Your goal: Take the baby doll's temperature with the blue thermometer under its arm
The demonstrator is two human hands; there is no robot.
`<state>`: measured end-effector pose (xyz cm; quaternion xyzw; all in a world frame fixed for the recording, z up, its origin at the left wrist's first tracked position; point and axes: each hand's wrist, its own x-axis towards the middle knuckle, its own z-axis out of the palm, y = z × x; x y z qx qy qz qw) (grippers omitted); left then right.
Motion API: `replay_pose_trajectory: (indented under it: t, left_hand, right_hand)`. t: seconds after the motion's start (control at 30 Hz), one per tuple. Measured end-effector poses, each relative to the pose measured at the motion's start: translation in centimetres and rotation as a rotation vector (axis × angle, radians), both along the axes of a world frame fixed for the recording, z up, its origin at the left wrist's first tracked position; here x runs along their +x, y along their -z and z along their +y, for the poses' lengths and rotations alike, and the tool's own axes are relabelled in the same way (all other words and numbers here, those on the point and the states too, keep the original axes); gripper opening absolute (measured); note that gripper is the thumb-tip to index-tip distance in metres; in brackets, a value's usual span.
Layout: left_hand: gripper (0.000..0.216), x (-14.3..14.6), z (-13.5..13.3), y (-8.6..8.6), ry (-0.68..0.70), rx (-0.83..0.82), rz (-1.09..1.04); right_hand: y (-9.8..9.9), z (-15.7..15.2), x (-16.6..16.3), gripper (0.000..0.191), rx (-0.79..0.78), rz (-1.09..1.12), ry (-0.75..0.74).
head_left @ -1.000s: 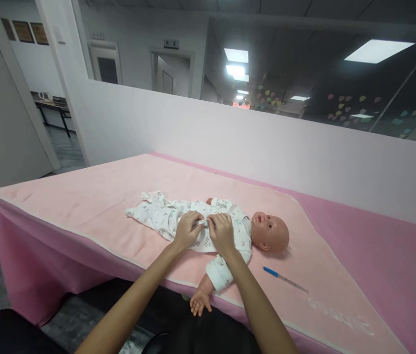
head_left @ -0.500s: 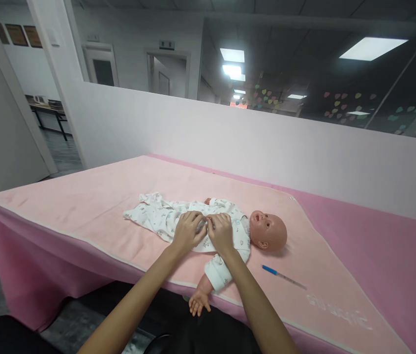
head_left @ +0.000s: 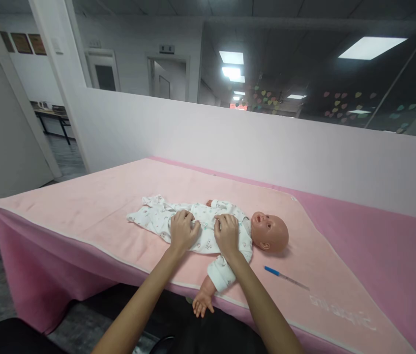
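A baby doll (head_left: pixel 271 233) lies on its back, head to the right, mouth open. It wears a white printed romper (head_left: pixel 206 242). My left hand (head_left: pixel 183 231) is closed on the romper's front near the doll's lower belly. Closer to the chest, my right hand (head_left: pixel 226 232) pinches the same cloth with curled fingers. A strip of the romper's front shows between the two hands. The doll's near hand (head_left: pixel 203 303) hangs palm up over the table's front edge, below my right forearm.
A thin stick with a blue end (head_left: pixel 285 277), like a pen, lies right of the doll. Under everything is a pale pink blanket (head_left: pixel 93 196) on a darker pink tablecloth (head_left: pixel 385 236). A white half wall (head_left: pixel 259 142) with glass above stands behind the table.
My hands have moved apart along the romper's front, from touching each other to a gap: the left hand slightly leftward, the right hand toward the doll's chest.
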<state>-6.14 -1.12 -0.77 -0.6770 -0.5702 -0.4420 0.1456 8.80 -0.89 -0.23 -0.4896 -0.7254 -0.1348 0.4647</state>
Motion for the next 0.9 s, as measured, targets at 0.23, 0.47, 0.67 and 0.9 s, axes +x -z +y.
replay_pose_trajectory:
  t: [0.23,0.47,0.67,0.9]
  left_hand:
    - [0.005,-0.4,-0.1,-0.3,-0.082,0.074,-0.075]
    - [0.01,3.3,0.0,-2.2,0.251,0.094,-0.053]
    - [0.009,10.1,2.0,-3.4,0.488,-0.031,0.143]
    - [0.013,10.9,2.5,-1.5,0.488,-0.031,0.147]
  right_hand:
    - [1.7,-4.5,7.0,0.024,0.089,-0.103,0.053]
    - [5.7,-10.7,19.1,0.019,-0.139,-0.207,0.272]
    - [4.2,-12.8,22.0,0.022,-0.417,-0.147,0.32]
    - [-4.0,-12.7,18.5,0.023,-0.641,0.165,0.132]
